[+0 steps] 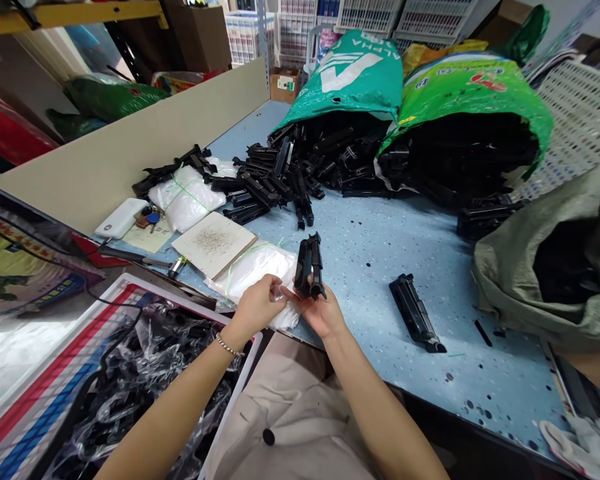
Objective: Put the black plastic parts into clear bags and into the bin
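My right hand (325, 315) holds a long black plastic part (309, 267), ribbed and cartridge-like, tilted up above the near table edge. Close on its left is my left hand (260, 303), thumb and fingers pinched together near the part's lower end; what they grip, if anything, I cannot make out. Beneath both hands lies a stack of clear plastic bags (260, 267), tied with thin green string. A similar black part (416, 313) rests alone on the blue table to the right. Many more such parts lie in a heap (265, 180) farther back.
Black parts spill from a teal sack (360, 73) and a green sack (480, 93). A grey-green sack (525, 267) stands right, near another person's arm (590, 370). At left are a square board (213, 243), a white power bank (121, 218) and a crate of bagged black parts (150, 387).
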### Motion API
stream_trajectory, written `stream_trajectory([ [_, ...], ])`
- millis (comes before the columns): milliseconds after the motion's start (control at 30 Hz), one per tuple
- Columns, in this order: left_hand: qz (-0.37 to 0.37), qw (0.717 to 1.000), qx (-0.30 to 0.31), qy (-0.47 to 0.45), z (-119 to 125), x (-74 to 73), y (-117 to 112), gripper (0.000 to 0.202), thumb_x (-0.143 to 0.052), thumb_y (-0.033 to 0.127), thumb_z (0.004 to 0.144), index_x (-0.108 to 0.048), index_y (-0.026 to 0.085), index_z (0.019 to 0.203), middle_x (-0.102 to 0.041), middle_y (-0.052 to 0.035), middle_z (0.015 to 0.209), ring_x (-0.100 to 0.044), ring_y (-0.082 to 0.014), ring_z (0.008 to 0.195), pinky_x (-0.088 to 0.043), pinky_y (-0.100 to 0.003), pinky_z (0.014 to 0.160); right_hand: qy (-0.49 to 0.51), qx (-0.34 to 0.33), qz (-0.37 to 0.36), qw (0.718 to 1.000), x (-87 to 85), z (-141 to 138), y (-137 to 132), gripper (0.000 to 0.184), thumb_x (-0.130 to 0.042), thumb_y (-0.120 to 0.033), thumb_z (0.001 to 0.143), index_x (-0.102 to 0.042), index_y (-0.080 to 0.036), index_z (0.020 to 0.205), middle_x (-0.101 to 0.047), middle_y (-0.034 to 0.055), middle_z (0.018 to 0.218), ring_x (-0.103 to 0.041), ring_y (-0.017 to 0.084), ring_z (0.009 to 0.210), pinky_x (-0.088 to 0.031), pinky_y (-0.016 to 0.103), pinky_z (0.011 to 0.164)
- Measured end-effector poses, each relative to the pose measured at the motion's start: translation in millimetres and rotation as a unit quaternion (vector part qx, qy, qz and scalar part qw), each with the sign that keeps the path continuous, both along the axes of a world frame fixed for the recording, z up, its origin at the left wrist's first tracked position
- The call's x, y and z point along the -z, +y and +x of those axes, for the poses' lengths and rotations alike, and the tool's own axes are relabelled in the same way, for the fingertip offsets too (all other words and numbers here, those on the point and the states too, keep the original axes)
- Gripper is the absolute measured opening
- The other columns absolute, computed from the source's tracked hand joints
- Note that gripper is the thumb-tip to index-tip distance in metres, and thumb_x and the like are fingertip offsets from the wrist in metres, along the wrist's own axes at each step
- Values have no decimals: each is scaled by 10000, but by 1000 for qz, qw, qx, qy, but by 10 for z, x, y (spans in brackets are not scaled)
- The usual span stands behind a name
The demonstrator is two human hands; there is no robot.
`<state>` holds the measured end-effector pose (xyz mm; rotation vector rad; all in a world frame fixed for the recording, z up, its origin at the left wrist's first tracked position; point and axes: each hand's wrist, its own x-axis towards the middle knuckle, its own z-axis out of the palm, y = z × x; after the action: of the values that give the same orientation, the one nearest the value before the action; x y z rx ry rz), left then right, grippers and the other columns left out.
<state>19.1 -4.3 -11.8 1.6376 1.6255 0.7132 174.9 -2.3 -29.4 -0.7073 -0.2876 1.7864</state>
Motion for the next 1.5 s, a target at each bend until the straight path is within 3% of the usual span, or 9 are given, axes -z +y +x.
stream_trajectory([
  [167,-28,998,-29,-53,-83,22,46,171,-584,361,737,-640,199,737,-657,-4,658,-590,-161,613,-412,-263,569,7,-5,0,1000,-32,109,-16,104,-771,-265,683,-689,-231,736,-719,-24,780,-656,161,760,-475,480,993],
  [267,-23,999,-37,-2,-56,-6,40,243,-624,421,717,-574,203,619,-572,30,539,-510,-138,522,-335,-251,509,0,-13,-4,1000,-69,155,-39,94,-758,-286,700,-688,-238,739,-718,-24,778,-656,166,744,-475,493,983],
  [433,5,996,-5,85,31,-35,30,209,-618,315,718,-509,208,576,-517,47,528,-464,-126,524,-285,-248,515,-3,-30,5,1000,-94,99,27,115,-766,-296,694,-680,-236,740,-710,-15,775,-649,182,762,-498,497,934],
  [533,9,1000,15,17,-51,-70,48,244,-628,354,723,-499,205,579,-505,42,558,-461,-123,550,-322,-245,534,-24,-37,7,999,-56,75,93,121,-768,-271,695,-679,-231,766,-702,-14,774,-637,176,748,-519,486,895],
  [700,21,993,-29,-109,-263,-168,46,242,-644,393,742,-497,205,700,-540,44,611,-493,-116,557,-383,-241,560,-21,-33,-10,999,16,88,99,120,-760,-267,705,-684,-211,778,-703,-9,763,-630,164,712,-516,516,897],
  [933,28,999,-5,22,-81,-44,9,220,-643,280,729,-430,226,738,-513,70,627,-491,-117,564,-354,-242,563,16,-11,16,1000,-99,148,22,85,-756,-262,704,-685,-243,747,-709,-37,774,-641,160,748,-494,505,952],
  [1133,31,999,19,13,20,41,0,165,-596,249,763,-433,225,746,-517,60,650,-513,-124,595,-379,-242,576,-20,-28,18,999,-97,92,88,131,-765,-259,683,-679,-232,778,-698,-22,775,-627,175,758,-557,459,818],
  [1300,99,995,33,10,-185,-143,-58,50,-488,161,823,-495,210,810,-607,16,755,-577,-133,678,-447,-249,638,-35,-18,4,999,-28,40,97,178,-767,-264,674,-674,-214,817,-693,-10,805,-607,169,766,-557,467,820],
  [1500,137,948,80,277,-323,-363,-104,324,-410,19,795,-671,169,914,-662,-109,1043,-622,-228,912,-485,-318,711,-109,60,20,992,-155,-23,-21,197,-756,-301,693,-660,-228,848,-667,-31,826,-600,138,756,-550,330,771],
])
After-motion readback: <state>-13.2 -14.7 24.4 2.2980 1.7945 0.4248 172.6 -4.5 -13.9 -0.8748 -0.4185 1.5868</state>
